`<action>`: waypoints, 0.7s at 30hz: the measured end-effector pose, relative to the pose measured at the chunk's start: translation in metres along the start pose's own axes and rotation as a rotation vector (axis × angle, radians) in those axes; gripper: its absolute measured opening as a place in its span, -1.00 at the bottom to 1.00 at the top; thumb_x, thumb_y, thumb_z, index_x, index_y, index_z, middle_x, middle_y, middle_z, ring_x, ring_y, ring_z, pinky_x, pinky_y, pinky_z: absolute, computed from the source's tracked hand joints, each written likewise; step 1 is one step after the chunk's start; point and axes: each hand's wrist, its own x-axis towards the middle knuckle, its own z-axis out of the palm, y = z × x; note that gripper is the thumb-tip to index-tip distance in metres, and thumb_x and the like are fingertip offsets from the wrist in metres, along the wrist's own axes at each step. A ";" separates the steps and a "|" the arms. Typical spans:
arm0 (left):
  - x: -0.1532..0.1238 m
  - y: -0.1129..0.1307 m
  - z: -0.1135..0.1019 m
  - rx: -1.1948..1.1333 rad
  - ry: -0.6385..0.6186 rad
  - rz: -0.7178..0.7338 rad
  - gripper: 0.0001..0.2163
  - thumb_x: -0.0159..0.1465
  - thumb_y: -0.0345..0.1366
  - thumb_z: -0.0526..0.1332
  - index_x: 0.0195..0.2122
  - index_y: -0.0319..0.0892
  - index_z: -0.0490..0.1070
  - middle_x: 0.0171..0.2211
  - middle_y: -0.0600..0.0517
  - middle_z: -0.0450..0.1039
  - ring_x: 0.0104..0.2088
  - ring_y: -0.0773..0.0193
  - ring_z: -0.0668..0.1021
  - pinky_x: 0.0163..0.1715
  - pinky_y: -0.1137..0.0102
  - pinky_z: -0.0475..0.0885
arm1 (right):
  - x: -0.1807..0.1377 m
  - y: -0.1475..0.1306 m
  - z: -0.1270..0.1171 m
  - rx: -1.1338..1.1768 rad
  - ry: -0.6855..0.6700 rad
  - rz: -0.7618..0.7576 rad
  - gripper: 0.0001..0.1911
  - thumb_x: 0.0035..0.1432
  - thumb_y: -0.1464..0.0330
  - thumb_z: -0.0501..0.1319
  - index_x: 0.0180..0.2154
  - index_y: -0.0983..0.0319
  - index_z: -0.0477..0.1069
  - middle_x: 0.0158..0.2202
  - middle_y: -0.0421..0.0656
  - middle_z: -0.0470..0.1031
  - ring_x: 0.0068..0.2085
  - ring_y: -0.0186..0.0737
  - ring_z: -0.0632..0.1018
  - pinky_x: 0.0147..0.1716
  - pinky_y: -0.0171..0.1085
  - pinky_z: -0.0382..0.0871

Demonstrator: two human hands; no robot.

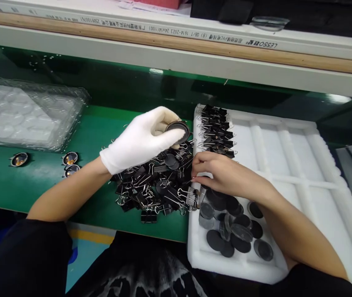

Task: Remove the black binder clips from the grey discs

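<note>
My left hand (145,138), in a white glove, is closed on a round dark disc (178,131) and holds it above a heap of black binder clips (155,185) on the green bench. My bare right hand (222,173) reaches into the right side of that heap with fingers curled together; what they pinch is hidden. Just below it lie several dark round discs (236,231) in the near compartment of a white foam tray (287,165). A row of clipped parts (216,130) fills the tray's far left slot.
A stack of clear plastic blister trays (27,113) sits at the far left. Three small round parts with gold centres (70,158) lie on the green mat (95,136) near them. A grey rail with a wooden strip (176,41) runs along the back.
</note>
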 end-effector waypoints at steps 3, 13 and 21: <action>-0.001 0.002 -0.004 -0.033 -0.031 -0.014 -0.82 0.39 -0.20 0.21 -0.06 -0.16 0.44 -0.24 -0.04 0.60 -0.25 0.19 0.70 -0.27 0.27 0.66 | -0.001 -0.001 -0.007 0.128 0.152 -0.005 -0.82 0.41 0.29 0.24 -0.26 0.17 0.57 -0.15 -0.08 0.53 -0.14 -0.10 0.60 -0.13 -0.10 0.51; -0.012 -0.003 0.002 0.213 -0.217 0.156 -0.84 0.37 -0.22 0.27 -0.09 -0.04 0.60 -0.15 0.11 0.66 -0.22 0.28 0.66 -0.15 0.39 0.58 | 0.016 -0.015 0.009 0.885 0.699 0.152 -0.72 0.21 0.16 0.48 -0.35 0.16 0.48 0.13 -0.07 0.60 0.14 0.00 0.64 0.22 0.04 0.52; -0.015 -0.009 0.014 0.457 -0.035 0.332 -0.85 0.41 -0.20 0.28 -0.07 -0.04 0.61 -0.11 0.08 0.68 -0.16 0.24 0.66 -0.07 0.36 0.54 | 0.019 -0.010 0.011 0.954 0.645 0.151 -0.36 0.08 0.14 0.56 0.15 0.15 0.49 0.04 -0.05 0.63 0.07 -0.04 0.65 0.13 -0.01 0.63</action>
